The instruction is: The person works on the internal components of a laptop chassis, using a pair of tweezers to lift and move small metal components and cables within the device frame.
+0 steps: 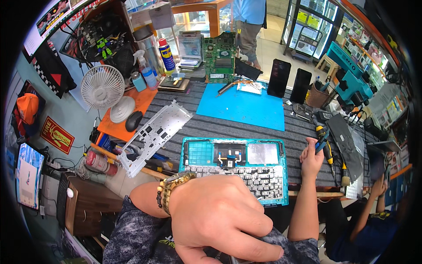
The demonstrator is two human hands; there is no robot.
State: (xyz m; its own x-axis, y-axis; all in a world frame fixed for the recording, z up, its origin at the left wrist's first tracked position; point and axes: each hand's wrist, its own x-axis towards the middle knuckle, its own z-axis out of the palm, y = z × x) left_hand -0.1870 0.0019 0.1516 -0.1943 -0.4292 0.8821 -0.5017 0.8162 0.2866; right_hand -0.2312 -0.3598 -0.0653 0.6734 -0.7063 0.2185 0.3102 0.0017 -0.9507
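Note:
My left hand point(224, 215), with a gold watch and bracelet at the wrist, is raised large in the foreground. Its fingers bend over a dark edge at the bottom of the picture, mostly hidden. My right hand point(311, 157) rests at the right of the bench, closed around a blue-handled tool point(323, 144) that looks like pliers. Between the hands lies a teal laptop top case point(200, 152), inner side up, with its keyboard's back point(266, 181) exposed. My left hand covers part of its near edge. A yellow-and-black screwdriver point(327, 152) lies beside my right hand.
A perforated metal plate point(154, 136) lies left of the case, overhanging the bench. Farther back are a blue mat point(241, 108), a green circuit board point(219, 57), a spray can point(166, 56), a fan point(102, 86) and two dark phones point(279, 78). Another person's hand point(379, 187) is at far right.

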